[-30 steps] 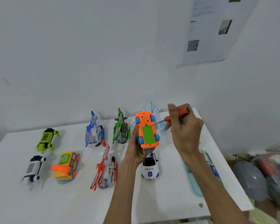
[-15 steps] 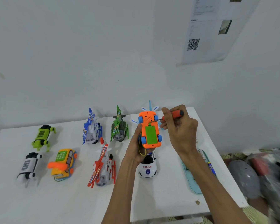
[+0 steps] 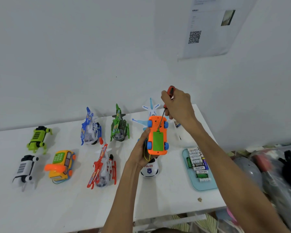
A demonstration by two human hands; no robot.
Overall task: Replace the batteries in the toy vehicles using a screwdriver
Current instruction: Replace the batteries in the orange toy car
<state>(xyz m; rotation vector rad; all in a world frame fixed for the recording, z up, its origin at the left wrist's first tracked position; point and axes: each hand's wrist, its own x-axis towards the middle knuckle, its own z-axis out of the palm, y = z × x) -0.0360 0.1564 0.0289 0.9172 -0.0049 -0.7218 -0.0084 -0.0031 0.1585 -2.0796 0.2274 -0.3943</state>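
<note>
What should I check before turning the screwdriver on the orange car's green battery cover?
1. Orange car held underside up in left hand: ok.
2. Screwdriver gripped in right hand: ok.
3. Tip seated in the screw at the top edge of the green cover: cannot tell, too small.
4. Cover still closed: ok.
5. Spare batteries in the tray by the right arm: ok.
</note>
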